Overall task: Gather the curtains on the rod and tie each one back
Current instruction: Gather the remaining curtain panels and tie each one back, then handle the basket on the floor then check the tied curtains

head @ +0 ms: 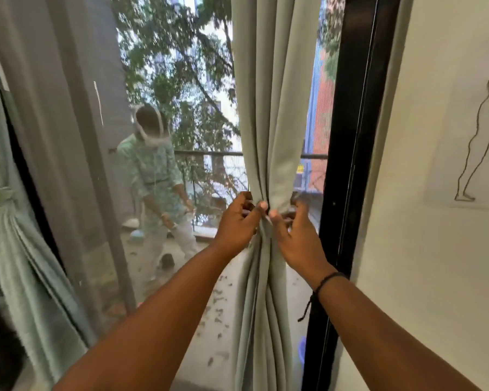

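A pale green curtain (268,108) hangs in folds in front of the glass, right of centre. My left hand (237,221) and my right hand (294,232) close around it from either side at mid height, squeezing the folds into a narrow bunch. The thumbs nearly meet at the front. Whether a tie-back band is in either hand cannot be made out. At the far left a second green curtain (26,249) hangs gathered, with a band of the same cloth (0,194) knotted around it. The rod is out of view.
A black window frame (350,165) stands just right of the held curtain, with a white wall and a line drawing (480,142) beyond it. The glass shows a reflection of a person (158,176), a balcony railing and trees outside.
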Available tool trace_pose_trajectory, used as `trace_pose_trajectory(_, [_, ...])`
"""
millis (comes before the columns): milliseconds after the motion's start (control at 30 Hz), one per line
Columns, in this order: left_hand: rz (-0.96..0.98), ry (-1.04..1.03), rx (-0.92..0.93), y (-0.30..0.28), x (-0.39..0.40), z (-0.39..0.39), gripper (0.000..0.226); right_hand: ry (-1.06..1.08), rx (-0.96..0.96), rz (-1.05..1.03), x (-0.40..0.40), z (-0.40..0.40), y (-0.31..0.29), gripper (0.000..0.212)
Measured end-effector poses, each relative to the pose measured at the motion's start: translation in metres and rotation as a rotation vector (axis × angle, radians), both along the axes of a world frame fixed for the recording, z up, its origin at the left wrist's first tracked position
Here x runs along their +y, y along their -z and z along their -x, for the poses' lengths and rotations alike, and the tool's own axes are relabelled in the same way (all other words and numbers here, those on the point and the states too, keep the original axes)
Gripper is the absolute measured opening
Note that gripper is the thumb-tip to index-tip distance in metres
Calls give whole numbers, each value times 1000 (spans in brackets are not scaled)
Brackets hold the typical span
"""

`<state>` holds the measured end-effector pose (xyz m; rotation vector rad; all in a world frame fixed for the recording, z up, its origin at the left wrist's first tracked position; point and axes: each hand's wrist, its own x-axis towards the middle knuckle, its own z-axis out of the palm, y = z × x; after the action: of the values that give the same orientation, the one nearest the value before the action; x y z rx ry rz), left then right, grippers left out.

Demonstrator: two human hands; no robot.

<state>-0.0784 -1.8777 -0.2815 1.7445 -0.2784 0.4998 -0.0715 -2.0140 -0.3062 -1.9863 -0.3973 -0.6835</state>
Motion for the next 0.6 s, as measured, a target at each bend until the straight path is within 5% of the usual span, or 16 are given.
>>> trace_pose_trajectory(100, [11,92,24,29,10,7,21,57,-23,-21,13,9,33,63])
trace_pose_trajectory(233, [-74,197,28,50,28,18,58,313,-103,207,44,35,68,86])
trace_pose_trajectory(333, [-61,339,185,52,45,28,77,547,-197,420,86,72,102,80])
trace_pose_trajectory(467, [-501,457,120,36,52,53,86,384,-194,833,148,115,176,80])
trace_pose_trajectory(600, [-708,476,-145,54,61,90,87,331,116,1036,165,123,205,56])
